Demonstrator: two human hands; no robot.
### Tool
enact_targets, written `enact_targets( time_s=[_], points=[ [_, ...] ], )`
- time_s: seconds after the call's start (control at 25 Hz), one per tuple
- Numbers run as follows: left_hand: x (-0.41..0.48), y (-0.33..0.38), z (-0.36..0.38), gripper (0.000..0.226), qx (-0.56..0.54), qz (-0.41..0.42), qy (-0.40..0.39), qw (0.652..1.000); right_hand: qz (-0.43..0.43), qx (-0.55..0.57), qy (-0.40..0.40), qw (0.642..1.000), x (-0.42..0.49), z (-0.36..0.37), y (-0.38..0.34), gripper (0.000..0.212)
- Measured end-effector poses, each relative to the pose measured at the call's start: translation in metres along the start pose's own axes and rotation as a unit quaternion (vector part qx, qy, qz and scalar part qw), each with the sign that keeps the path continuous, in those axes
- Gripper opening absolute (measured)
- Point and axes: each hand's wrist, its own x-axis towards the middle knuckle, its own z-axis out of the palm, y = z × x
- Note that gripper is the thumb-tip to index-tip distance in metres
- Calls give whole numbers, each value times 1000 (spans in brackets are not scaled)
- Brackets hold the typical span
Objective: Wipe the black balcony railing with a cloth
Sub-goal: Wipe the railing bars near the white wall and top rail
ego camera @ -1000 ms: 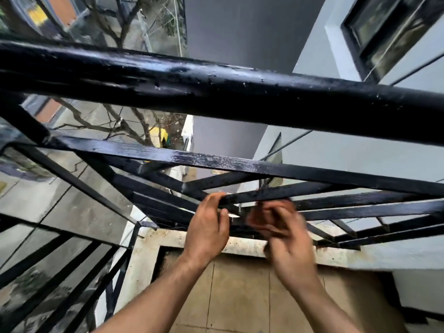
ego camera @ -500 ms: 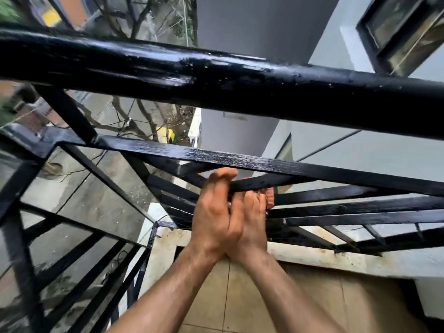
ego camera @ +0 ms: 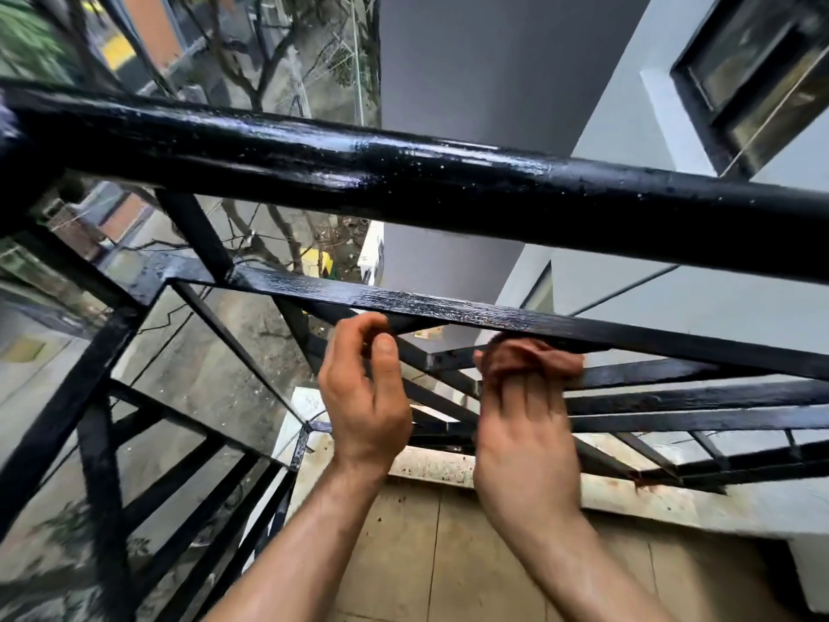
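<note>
**Hands apart at the railing, right one wiping with the cloth**

The right hand (ego camera: 525, 435) sits just right of centre, its fingers curled around a bunched reddish-brown cloth (ego camera: 536, 357) and pressing it against a slanted bar of the black railing (ego camera: 700, 399), right under the flat crossbar (ego camera: 516, 314). This hand is a little blurred. The left hand (ego camera: 365, 397) is just left of centre, clear of the right, with its fingers curled and the thumb raised close below the same crossbar; whether it grips a bar or holds nothing cannot be told.

Below both forearms, in the lower middle of the frame, lies a beige tiled floor (ego camera: 448, 558), edged by a stained concrete ledge (ego camera: 673, 502). The thick, glossy top rail (ego camera: 448, 190) crosses the upper half. Beyond it a bare tree (ego camera: 264, 69) shows at upper left, a grey wall (ego camera: 493, 60) at top centre and a dark-framed window (ego camera: 762, 74) at upper right.
</note>
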Motion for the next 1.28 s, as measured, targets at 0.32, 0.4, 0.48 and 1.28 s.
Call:
enact_targets(
  time_s=[0.32,0.4,0.48,1.28],
  points=[
    [-9,-14,-13,43,-19,-25,-29,999,12,467,-108,878,33,-18,-45,58],
    [-7,-14,-12,46,-42,-55,-27,997,21,469,-6,883,11,-32,-43,64],
    [-2,-14,-14,49,-70,-84,-20,994,-31,319,60,945,10,-31,-52,65],
    [-37,15,-4,38,139,84,-139,977,63,26,84,994,-31,34,38,68]
  ],
)
